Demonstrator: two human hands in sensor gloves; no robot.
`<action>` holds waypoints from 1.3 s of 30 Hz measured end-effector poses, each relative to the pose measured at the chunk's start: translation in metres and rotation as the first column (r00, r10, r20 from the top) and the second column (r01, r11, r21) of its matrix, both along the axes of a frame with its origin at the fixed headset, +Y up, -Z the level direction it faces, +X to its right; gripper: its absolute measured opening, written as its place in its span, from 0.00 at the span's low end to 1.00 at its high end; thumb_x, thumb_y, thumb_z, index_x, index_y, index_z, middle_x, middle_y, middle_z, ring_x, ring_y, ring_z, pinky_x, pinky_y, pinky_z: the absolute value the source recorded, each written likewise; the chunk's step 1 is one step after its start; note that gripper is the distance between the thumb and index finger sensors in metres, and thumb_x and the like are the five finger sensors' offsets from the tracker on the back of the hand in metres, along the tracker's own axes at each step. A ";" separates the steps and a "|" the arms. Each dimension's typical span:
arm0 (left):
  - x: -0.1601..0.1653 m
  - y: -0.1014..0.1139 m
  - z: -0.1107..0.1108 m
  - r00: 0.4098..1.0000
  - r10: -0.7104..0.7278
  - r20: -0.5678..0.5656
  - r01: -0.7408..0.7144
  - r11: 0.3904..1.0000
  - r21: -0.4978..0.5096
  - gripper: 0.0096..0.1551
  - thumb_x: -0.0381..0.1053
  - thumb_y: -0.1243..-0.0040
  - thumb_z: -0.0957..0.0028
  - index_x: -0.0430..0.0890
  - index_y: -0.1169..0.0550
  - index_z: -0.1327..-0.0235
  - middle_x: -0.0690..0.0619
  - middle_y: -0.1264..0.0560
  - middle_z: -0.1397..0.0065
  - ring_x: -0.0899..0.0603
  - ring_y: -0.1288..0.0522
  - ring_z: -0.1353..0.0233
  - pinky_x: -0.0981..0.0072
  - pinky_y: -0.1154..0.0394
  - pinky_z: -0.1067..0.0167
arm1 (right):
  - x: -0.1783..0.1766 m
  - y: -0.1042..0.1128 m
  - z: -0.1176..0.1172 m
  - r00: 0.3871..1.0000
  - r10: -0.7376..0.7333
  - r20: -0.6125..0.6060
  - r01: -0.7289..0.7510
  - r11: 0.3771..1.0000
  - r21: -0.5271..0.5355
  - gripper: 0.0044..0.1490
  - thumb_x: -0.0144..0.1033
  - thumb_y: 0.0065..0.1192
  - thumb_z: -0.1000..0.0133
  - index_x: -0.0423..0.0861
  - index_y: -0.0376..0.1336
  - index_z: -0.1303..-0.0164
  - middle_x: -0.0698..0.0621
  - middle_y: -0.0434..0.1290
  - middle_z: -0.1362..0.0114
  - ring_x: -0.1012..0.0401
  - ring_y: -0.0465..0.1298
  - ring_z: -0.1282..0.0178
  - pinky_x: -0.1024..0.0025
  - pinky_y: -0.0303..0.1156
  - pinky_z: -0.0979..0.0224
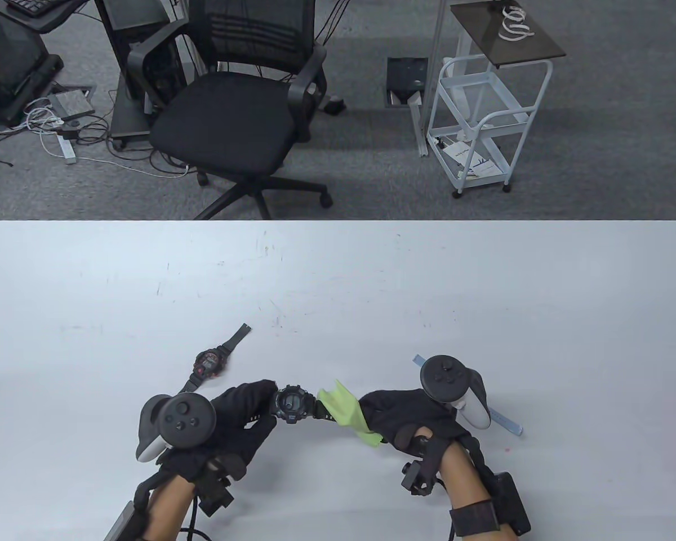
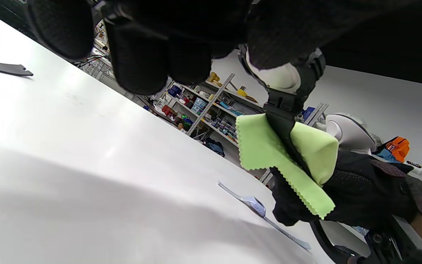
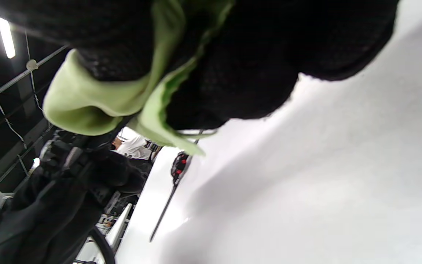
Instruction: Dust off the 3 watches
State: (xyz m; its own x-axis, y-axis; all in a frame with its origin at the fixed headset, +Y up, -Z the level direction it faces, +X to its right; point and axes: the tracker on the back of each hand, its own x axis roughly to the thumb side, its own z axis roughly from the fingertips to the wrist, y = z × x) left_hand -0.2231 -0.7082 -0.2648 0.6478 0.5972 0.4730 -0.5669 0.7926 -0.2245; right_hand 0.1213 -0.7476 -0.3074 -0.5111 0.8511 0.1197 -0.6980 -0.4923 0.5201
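Observation:
My left hand (image 1: 259, 404) grips a black digital watch (image 1: 290, 403) by its case, lifted off the white table (image 1: 338, 282). My right hand (image 1: 374, 416) pinches a light green cloth (image 1: 345, 410) around that watch's right strap. In the left wrist view the watch's pale back (image 2: 276, 77) faces the camera and the cloth (image 2: 265, 146) is folded over its strap. A second black watch with red accents (image 1: 209, 363) lies flat just beyond my left hand, also seen in the right wrist view (image 3: 179, 167). A pale blue watch strap (image 1: 507, 424) lies under my right hand's tracker, mostly hidden.
An office chair (image 1: 242, 107) and a white cart (image 1: 479, 112) stand on the floor past the table's far edge (image 1: 338, 221). The table's far half shows only faint marks.

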 end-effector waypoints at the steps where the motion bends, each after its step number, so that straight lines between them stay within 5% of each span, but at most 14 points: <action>1: 0.000 0.000 0.000 1.000 -0.003 -0.001 0.003 1.000 0.001 0.41 0.55 0.35 0.47 0.39 0.32 0.23 0.41 0.23 0.31 0.31 0.20 0.35 0.24 0.32 0.33 | 0.000 0.000 0.000 1.000 0.017 0.010 -0.018 1.000 0.010 0.28 0.54 0.70 0.46 0.46 0.81 0.49 0.52 0.87 0.56 0.61 0.84 0.62 0.49 0.78 0.46; 5: 0.000 0.000 0.000 1.000 -0.007 0.000 0.007 1.000 0.000 0.41 0.55 0.35 0.47 0.40 0.32 0.23 0.41 0.23 0.32 0.31 0.20 0.35 0.24 0.32 0.33 | 0.002 0.001 -0.001 0.998 0.052 0.025 -0.053 0.998 0.034 0.28 0.58 0.71 0.46 0.47 0.83 0.55 0.53 0.87 0.60 0.63 0.84 0.65 0.51 0.79 0.49; 12: -0.002 0.001 -0.001 1.000 0.010 -0.007 -0.010 1.000 -0.004 0.41 0.55 0.35 0.46 0.39 0.32 0.23 0.40 0.23 0.31 0.31 0.21 0.35 0.24 0.32 0.33 | 0.003 -0.001 -0.002 1.000 -0.027 -0.013 0.026 0.999 -0.031 0.28 0.49 0.68 0.47 0.46 0.79 0.44 0.50 0.85 0.51 0.59 0.83 0.57 0.47 0.76 0.42; 19: -0.002 0.000 -0.001 1.000 -0.004 -0.009 0.004 1.000 0.001 0.41 0.55 0.35 0.46 0.39 0.32 0.23 0.41 0.23 0.31 0.31 0.20 0.36 0.24 0.32 0.34 | 0.009 0.001 -0.002 0.998 0.053 0.042 -0.055 0.998 0.037 0.28 0.59 0.72 0.47 0.47 0.83 0.55 0.53 0.87 0.60 0.63 0.84 0.66 0.51 0.79 0.49; 26: -0.004 0.000 -0.002 1.000 0.012 -0.020 -0.012 1.000 -0.004 0.41 0.55 0.36 0.46 0.39 0.33 0.23 0.41 0.23 0.31 0.31 0.20 0.35 0.24 0.32 0.33 | 0.009 0.002 -0.002 1.000 -0.015 0.014 0.015 1.000 0.002 0.28 0.50 0.68 0.47 0.46 0.80 0.46 0.50 0.86 0.53 0.60 0.84 0.58 0.47 0.76 0.43; 33: -0.003 0.000 -0.001 1.000 0.004 -0.025 -0.004 1.000 -0.002 0.41 0.55 0.36 0.46 0.39 0.32 0.23 0.41 0.23 0.31 0.31 0.20 0.35 0.24 0.32 0.33 | 0.013 0.008 -0.002 0.994 0.082 0.072 -0.089 0.992 0.088 0.28 0.59 0.72 0.47 0.47 0.83 0.56 0.54 0.87 0.61 0.64 0.84 0.67 0.52 0.79 0.50; 39: -0.007 0.003 -0.002 0.999 0.019 -0.039 -0.019 1.000 0.005 0.41 0.55 0.36 0.46 0.39 0.33 0.22 0.41 0.23 0.31 0.31 0.20 0.35 0.24 0.32 0.33 | 0.014 0.004 -0.003 0.999 -0.016 0.041 0.015 1.000 0.023 0.28 0.50 0.69 0.47 0.46 0.81 0.47 0.50 0.87 0.54 0.61 0.84 0.60 0.48 0.78 0.45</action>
